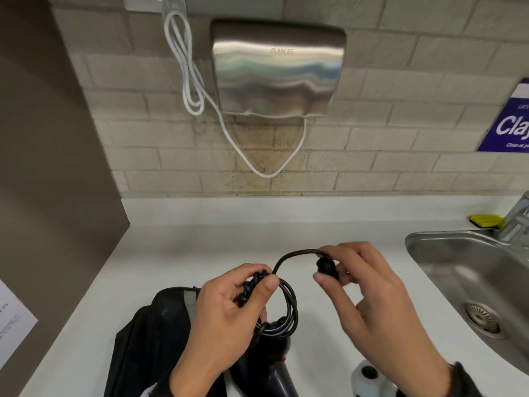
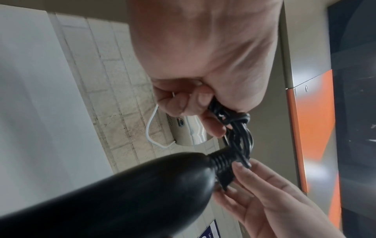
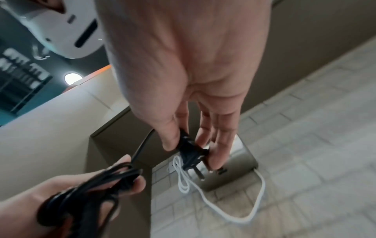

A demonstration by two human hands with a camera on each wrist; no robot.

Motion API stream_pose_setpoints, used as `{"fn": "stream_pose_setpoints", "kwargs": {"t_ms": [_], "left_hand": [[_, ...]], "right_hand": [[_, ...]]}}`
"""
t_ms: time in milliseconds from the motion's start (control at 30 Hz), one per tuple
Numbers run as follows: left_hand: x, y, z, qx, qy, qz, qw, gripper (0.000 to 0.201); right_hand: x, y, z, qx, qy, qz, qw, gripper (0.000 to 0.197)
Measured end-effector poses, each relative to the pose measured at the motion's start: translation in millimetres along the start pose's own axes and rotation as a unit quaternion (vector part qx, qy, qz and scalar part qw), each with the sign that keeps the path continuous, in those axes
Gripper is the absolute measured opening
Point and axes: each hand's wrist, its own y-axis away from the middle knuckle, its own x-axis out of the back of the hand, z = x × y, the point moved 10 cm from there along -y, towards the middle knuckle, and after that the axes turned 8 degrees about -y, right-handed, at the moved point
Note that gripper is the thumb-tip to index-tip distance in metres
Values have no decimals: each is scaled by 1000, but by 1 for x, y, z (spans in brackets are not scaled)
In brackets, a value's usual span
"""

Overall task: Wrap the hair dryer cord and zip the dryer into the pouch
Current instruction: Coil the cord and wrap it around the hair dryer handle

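Cord (image 1: 287,306) loops, black and coiled, sit pinched in the left hand (image 1: 229,316) over the dark pouch (image 1: 148,333) on the white counter (image 1: 200,242), hiding most of the hair dryer (image 1: 272,368), whose body runs off the bottom edge. The right hand (image 1: 363,285) grips the plug (image 1: 326,266) just beside. Behind hangs a steel hand dryer (image 1: 276,67) on beige tile; a sink (image 1: 469,282) lies right.

A steel hand dryer (image 1: 277,67) hangs on the tiled wall (image 1: 400,156) above the white counter (image 1: 177,253), its white cable (image 1: 189,73) looping down beside it. A steel sink (image 1: 469,285) sits at the counter's right edge, a yellow sponge (image 1: 485,220) by its tap (image 1: 518,216). A blue sign (image 1: 509,121) hangs on the wall at the right.
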Motion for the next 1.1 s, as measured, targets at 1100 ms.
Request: {"fn": "stream_pose_setpoints", "kwargs": {"t_ms": [1100], "left_hand": [[5,1,-6,-31,-39,21,999,21]], "right_hand": [[-90,36,23,-324,-468,-94,817,42]]}}
